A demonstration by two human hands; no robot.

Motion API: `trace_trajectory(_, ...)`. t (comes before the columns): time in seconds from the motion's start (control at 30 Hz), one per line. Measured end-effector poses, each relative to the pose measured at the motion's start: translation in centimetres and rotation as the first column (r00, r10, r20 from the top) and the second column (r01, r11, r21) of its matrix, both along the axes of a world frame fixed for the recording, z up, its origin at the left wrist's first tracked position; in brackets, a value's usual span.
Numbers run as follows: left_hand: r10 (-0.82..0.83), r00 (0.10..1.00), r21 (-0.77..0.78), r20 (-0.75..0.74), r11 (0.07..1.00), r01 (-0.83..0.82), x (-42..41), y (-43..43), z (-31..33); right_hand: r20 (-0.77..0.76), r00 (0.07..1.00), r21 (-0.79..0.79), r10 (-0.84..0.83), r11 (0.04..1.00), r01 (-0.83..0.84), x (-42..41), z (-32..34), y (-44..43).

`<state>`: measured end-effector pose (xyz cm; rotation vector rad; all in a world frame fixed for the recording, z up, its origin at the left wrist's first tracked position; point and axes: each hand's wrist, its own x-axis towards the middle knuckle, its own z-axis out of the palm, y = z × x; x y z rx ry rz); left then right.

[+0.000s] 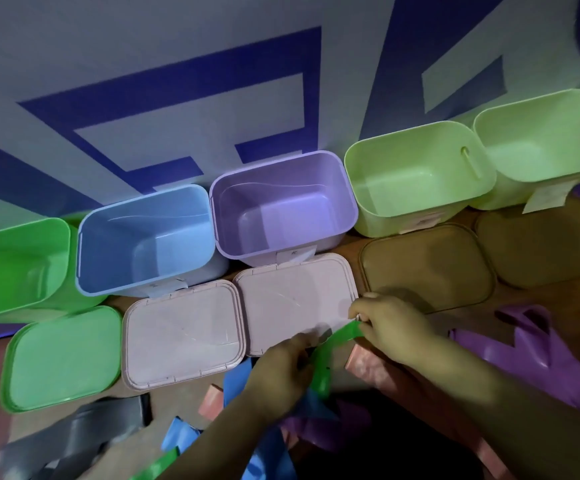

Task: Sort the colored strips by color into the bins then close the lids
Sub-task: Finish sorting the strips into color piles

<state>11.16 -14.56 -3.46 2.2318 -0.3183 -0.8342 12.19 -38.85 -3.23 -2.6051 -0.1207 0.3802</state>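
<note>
- Small paper labels hang on the fronts of the blue bin (143, 237), the purple bin (281, 206) and the far-right pale green bin (545, 147). Their writing is too small and blurred to read.
- Big blue shapes on the wall (177, 46) behind may be letters, but I cannot read them.
- The green strip (333, 344) is glossy, bright green and ribbon-like. It arches in front of the purple bin's open pink lid (295, 299), held above the table.
- The right hand (389, 327) pinches the strip's upper end between thumb and curled fingers.
- The left hand (281, 372) has its fingers curled around the strip's lower part.
- Five bins stand open in a row against the wall, with the bright green bin (15, 265) at the far left. Their lids lie flat in front of them.
- Loose blue strips (236, 375), purple strips (524, 337), grey strips (74, 434) and pink strips (212, 400) lie on the table near the hands.
</note>
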Motion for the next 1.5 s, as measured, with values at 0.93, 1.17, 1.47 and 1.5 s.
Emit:
trace_trajectory(0.93,0.247,0.965,-0.506,-0.087,0.824,-0.256,-7.9,20.3,9.6,-0.082,0.997,0.469,0.006,0.883,0.033,-2.2,15.4,17.6)
trace_trajectory(1.17,0.359,0.933,-0.382,-0.03,0.858,-0.343,-12.4,31.1,8.2,-0.149,0.985,0.445,0.086,0.895,-0.011,-3.3,12.4,28.4)
trace_trajectory(1.47,0.329,0.941,-0.002,0.084,0.944,-0.33,-16.1,42.0,6.7,-0.258,0.963,0.388,0.073,0.921,0.034,-7.8,4.4,38.2)
trace_trajectory(1.5,0.316,0.944,0.05,0.097,0.946,-0.321,-16.3,42.8,6.5,-0.266,0.961,0.369,0.075,0.929,0.03,-8.3,3.5,39.0)
